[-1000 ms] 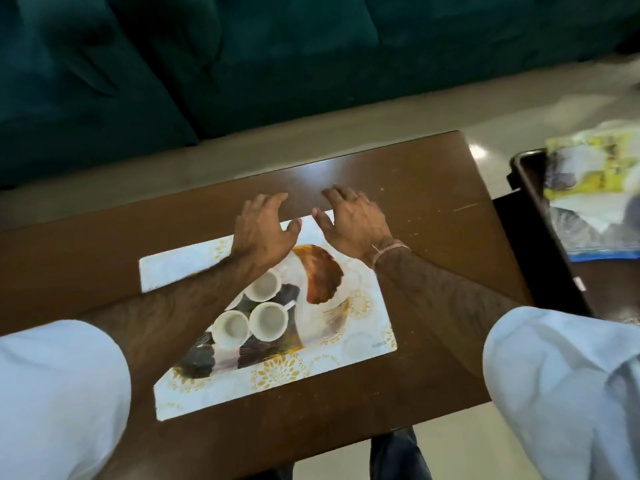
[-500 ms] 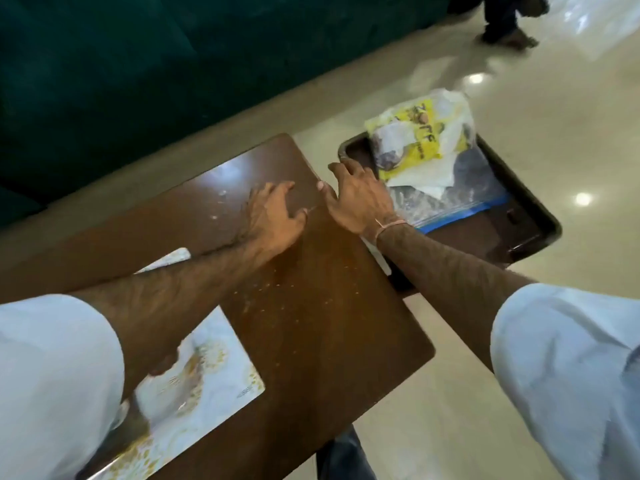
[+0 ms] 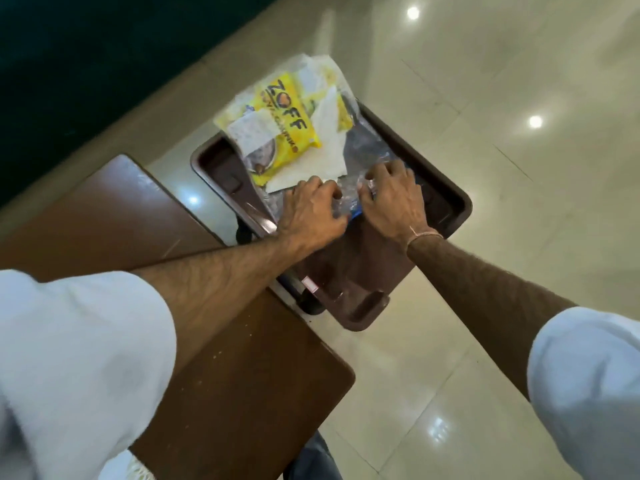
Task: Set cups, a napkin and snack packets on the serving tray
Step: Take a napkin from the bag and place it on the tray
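A dark brown serving tray (image 3: 446, 199) sits low beside the wooden table's right end. On it lie a yellow ZOFF snack packet (image 3: 287, 116), a white napkin (image 3: 322, 157) and a clear plastic packet with a blue edge (image 3: 363, 143). My left hand (image 3: 311, 211) and my right hand (image 3: 391, 199) rest side by side on the near end of the clear packet, fingers curled into the plastic. The cups are out of view.
The brown wooden table (image 3: 242, 358) fills the lower left. A corner of the patterned white placemat (image 3: 131, 465) shows at the bottom edge. Glossy beige floor tiles (image 3: 519, 98) surround the tray. A dark green sofa (image 3: 86, 64) stands at the upper left.
Both hands left the placemat with the cups, crossed the table to the right and landed on the clear packet on the tray. The view swung right with them.
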